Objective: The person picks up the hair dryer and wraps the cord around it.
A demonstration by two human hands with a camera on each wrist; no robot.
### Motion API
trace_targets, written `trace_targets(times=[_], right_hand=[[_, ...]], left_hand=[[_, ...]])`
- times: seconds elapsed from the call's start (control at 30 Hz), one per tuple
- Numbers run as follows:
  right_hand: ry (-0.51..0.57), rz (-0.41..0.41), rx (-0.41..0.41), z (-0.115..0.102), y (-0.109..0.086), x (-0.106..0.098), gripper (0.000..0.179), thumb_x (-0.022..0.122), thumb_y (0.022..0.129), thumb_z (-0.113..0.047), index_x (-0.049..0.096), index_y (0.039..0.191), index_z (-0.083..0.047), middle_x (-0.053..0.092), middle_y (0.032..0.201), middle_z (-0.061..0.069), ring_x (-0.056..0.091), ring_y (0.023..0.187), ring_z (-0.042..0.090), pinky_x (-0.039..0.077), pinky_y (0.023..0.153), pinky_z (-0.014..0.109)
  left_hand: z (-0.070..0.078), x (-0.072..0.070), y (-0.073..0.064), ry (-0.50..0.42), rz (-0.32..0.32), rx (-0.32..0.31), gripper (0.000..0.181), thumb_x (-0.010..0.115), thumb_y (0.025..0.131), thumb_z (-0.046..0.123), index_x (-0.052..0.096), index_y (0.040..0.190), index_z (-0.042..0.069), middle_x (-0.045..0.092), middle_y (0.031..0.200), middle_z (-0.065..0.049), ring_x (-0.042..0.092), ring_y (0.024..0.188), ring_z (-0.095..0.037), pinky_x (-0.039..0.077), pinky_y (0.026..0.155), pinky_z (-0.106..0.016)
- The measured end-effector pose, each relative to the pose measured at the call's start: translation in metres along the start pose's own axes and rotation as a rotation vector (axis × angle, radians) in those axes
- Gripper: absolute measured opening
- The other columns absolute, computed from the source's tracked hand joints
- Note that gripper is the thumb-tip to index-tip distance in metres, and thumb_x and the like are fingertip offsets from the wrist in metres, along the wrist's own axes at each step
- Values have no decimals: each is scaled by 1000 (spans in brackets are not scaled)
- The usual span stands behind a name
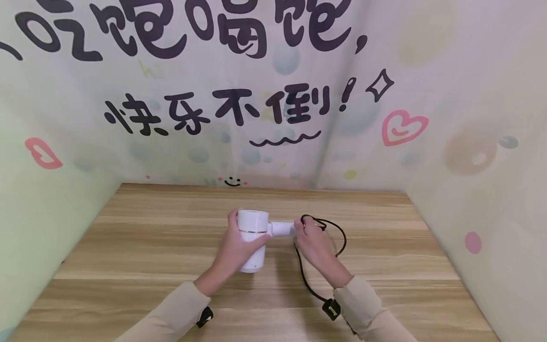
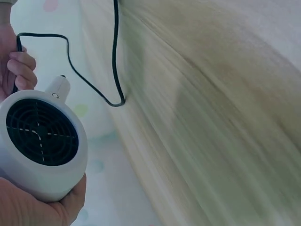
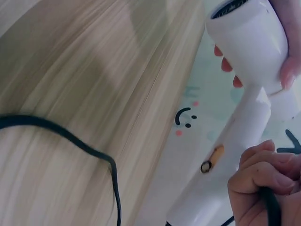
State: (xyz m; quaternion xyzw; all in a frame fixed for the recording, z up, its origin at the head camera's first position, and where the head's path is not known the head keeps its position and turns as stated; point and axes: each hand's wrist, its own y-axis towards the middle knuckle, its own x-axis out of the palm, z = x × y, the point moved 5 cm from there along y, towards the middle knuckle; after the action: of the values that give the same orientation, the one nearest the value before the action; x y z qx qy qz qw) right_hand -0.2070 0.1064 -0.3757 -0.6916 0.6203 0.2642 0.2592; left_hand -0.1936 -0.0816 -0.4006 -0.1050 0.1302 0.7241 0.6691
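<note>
Here, a white hair dryer [image 1: 253,240] is held just above the middle of the wooden table [image 1: 128,247]. The left hand [image 1: 236,251] wraps its fingers around the dryer's round body. The right hand [image 1: 311,241] is curled tight at the end of the handle, gripping the black cord [image 1: 337,232]. The cord loops to the right, then runs near to a black plug [image 1: 331,308] by the right sleeve [image 1: 367,308].

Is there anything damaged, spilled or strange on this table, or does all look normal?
Nothing stands out. The white hair dryer looks intact in both hands, and its black cord lies loosely looped on the wooden table, not cut or frayed where visible.
</note>
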Motion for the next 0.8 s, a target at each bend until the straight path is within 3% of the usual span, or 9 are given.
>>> trace_targets(times=[0.13, 0.4, 0.6, 0.8], right_hand=[[-8, -2, -35, -9, -4, 10, 29, 30, 101, -26, 46, 100, -1, 50, 63, 5, 45, 51, 16, 37, 47, 29], [-172, 40, -223, -50, -23, 25, 24, 34, 101, -22, 48, 95, -3, 51, 64, 7, 47, 55, 19, 38, 48, 29], [-267, 73, -370, -57, -30, 31, 18, 39, 100, -22, 45, 98, -6, 50, 59, 5, 45, 50, 16, 34, 44, 27], [-217, 60, -494, -51, -37, 32, 15, 42, 99, -17, 47, 110, -8, 55, 68, 2, 49, 58, 14, 39, 49, 24]], left_hand=[[1, 0, -2, -6, 4, -1, 92, 80, 71, 26, 20, 139, 15, 56, 109, -17, 60, 86, -26, 52, 69, -33], [1, 10, -2, 22, -24, 50, 90, 79, 69, 23, 23, 138, 5, 58, 103, -23, 60, 83, -26, 50, 66, -33], [-3, 7, -2, -43, -24, -7, 85, 76, 73, 20, 22, 137, 5, 53, 110, -26, 59, 88, -30, 51, 68, -36], [-2, 2, -2, -132, -12, -90, 84, 73, 74, 19, 21, 138, 6, 51, 113, -25, 59, 88, -29, 52, 66, -34]])
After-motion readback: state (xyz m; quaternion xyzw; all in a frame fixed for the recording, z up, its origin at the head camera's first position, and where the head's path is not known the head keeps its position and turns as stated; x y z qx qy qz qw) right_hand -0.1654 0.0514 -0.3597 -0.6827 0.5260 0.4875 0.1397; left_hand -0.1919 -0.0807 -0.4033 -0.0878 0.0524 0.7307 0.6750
